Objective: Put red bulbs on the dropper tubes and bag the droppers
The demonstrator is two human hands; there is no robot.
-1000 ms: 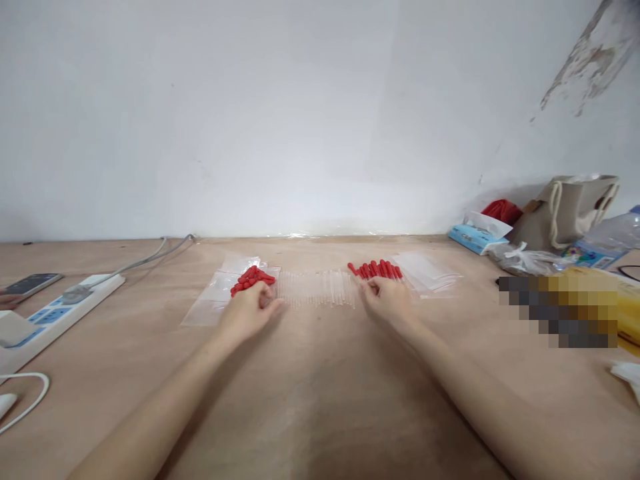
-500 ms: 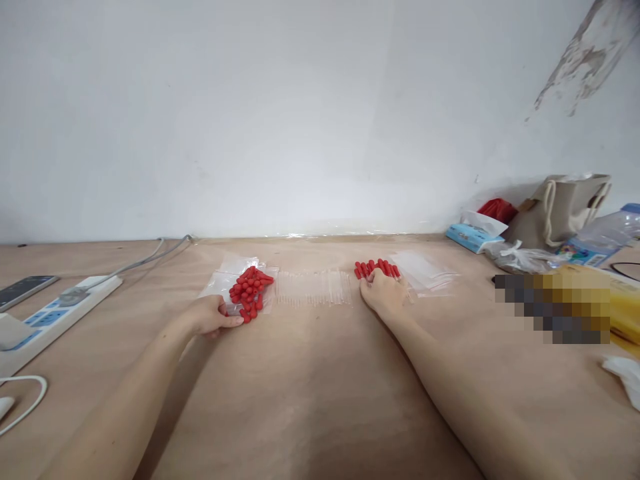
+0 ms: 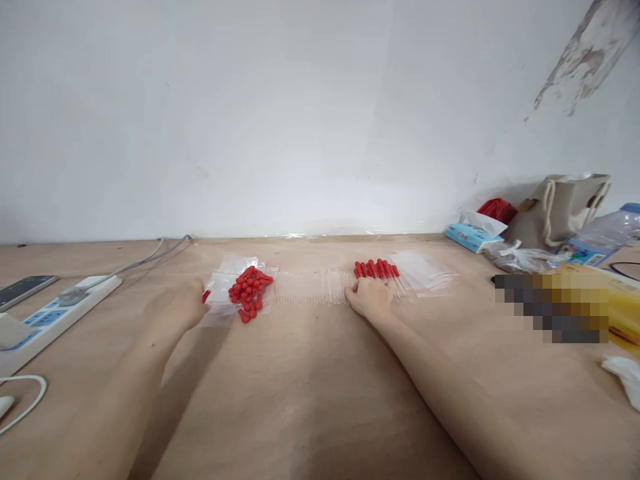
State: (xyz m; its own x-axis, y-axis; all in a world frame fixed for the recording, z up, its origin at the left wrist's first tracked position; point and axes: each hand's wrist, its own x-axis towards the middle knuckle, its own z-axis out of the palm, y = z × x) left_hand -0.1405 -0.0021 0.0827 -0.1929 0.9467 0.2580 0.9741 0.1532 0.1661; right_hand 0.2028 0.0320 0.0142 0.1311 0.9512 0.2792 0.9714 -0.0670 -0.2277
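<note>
My left hand (image 3: 184, 305) is raised left of the pile, blurred, with its fingers closed on a red rubber dropper bulb (image 3: 206, 296). The loose red bulbs (image 3: 249, 287) lie heaped on a clear plastic bag (image 3: 220, 272). A row of thin clear glass dropper tubes (image 3: 310, 288) lies side by side on the table. At the right end of that row, my right hand (image 3: 371, 297) has its fingers bent down and pinched on a tube, mostly hidden by them. Just behind the right hand lie several tubes with red bulbs fitted (image 3: 376, 269).
Flat clear bags (image 3: 423, 270) lie to the right. Farther right are a blue tissue pack (image 3: 473, 237), a canvas bag (image 3: 560, 210), a plastic bottle (image 3: 600, 237) and a yellow bag (image 3: 620, 300). A power strip (image 3: 95, 287) with cables and a phone (image 3: 25, 290) lie left.
My left hand has moved left and up from the pile, carrying a red bulb. My right hand has shifted left from the bulb-fitted droppers to the end of the tube row.
</note>
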